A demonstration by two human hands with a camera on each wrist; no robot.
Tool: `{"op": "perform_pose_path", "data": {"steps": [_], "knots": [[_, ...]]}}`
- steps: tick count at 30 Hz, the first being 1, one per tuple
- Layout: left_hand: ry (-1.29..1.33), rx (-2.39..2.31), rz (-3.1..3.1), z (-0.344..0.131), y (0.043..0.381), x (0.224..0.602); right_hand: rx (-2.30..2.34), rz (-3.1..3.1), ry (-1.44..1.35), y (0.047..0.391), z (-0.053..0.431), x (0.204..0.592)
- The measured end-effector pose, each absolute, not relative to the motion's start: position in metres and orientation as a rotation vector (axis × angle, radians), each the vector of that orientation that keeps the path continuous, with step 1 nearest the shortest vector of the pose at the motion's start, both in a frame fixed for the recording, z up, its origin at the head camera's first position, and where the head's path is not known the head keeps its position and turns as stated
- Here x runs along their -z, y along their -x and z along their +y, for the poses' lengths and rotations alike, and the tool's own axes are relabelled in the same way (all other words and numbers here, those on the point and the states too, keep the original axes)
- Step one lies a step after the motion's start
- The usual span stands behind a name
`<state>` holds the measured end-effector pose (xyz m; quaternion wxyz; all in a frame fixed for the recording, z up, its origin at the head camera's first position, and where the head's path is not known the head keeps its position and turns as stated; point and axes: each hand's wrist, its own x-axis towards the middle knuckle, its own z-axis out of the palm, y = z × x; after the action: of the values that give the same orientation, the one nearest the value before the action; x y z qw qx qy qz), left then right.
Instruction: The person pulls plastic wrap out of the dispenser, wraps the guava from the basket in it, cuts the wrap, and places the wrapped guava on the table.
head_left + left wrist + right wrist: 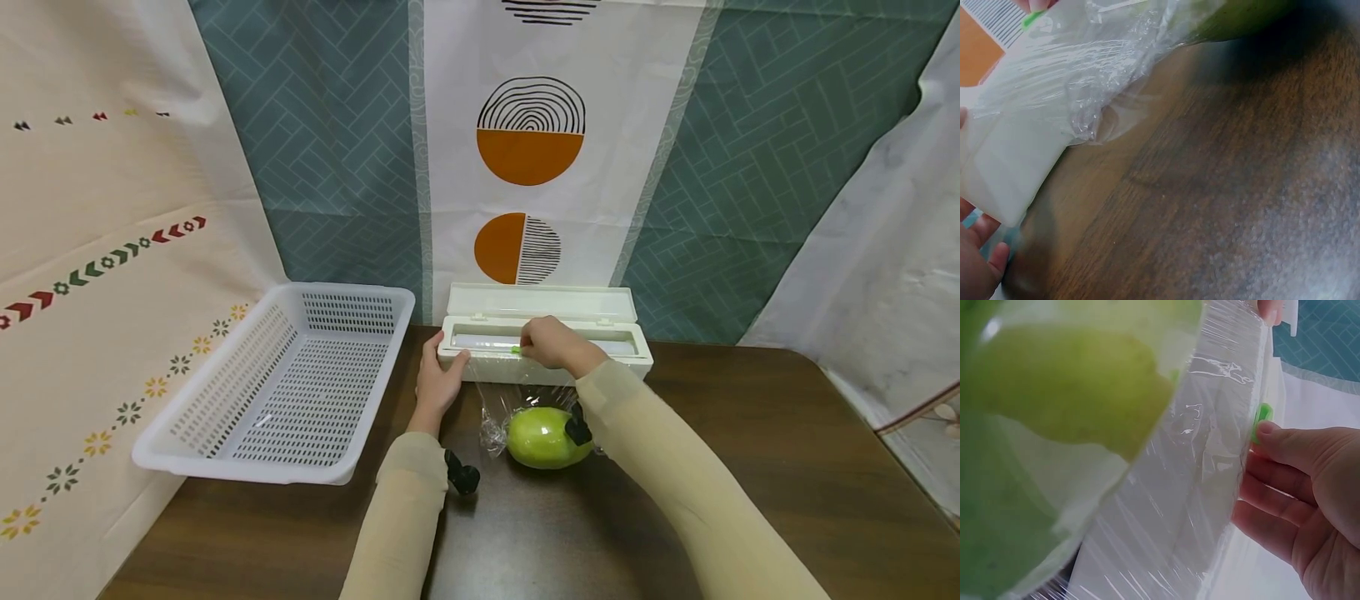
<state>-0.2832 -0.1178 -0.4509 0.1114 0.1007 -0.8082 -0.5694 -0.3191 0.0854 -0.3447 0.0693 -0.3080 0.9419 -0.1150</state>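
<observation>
A white cling film dispenser point(480, 369) stands on the table with its lid point(542, 302) raised at the back. My left hand point(438, 382) grips the dispenser's left end, thumb over the front edge. Along that front edge, left of the box's middle, my right hand point(558, 343) pinches a small green slide cutter point(1263, 415) between thumb and fingers. Clear cling film point(1110, 69) stretches from the box down over a green oval fruit point(542, 440), bunching at the fruit's left side. The fruit lies just in front of the dispenser, and the right wrist's black camera overlaps it in the head view.
A white perforated plastic basket point(390, 358) stands on the left of the dark wooden table point(750, 442). Patterned cloths point(345, 167) hang behind the table and at both sides, close behind the dispenser.
</observation>
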Motion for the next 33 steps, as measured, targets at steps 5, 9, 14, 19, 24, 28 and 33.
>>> {"op": "perform_pose_path", "data": {"steps": [5,9,14,19,24,28,33], "knots": [[-0.295,1.679,-2.373,-0.118,0.2824,0.4499,0.333,2.842,0.906,0.3197,0.0852,0.3462],[-0.302,1.676,-2.374,-0.1184,0.2823,0.4501,0.295,2.857,0.881,0.3161,0.0832,0.3445],[-0.297,1.675,-2.373,-0.1187,0.2827,0.4502,0.271,2.872,0.906,0.3152,0.0838,0.3449],[-0.288,1.69,-2.37,-0.1185,0.2824,0.4497,0.283,2.872,0.911,0.3161,0.0837,0.3451],[-0.289,1.695,-2.371,-0.1181,0.2828,0.4506,0.284,2.866,0.924,0.3152,0.0844,0.3442],[-0.29,1.688,-2.373,-0.1177,0.2831,0.4508,0.277,2.864,0.914,0.3136,0.0852,0.3427],[-0.29,1.678,-2.374,-0.1181,0.2839,0.4508,0.275,2.864,0.889,0.3144,0.0859,0.342]]}}
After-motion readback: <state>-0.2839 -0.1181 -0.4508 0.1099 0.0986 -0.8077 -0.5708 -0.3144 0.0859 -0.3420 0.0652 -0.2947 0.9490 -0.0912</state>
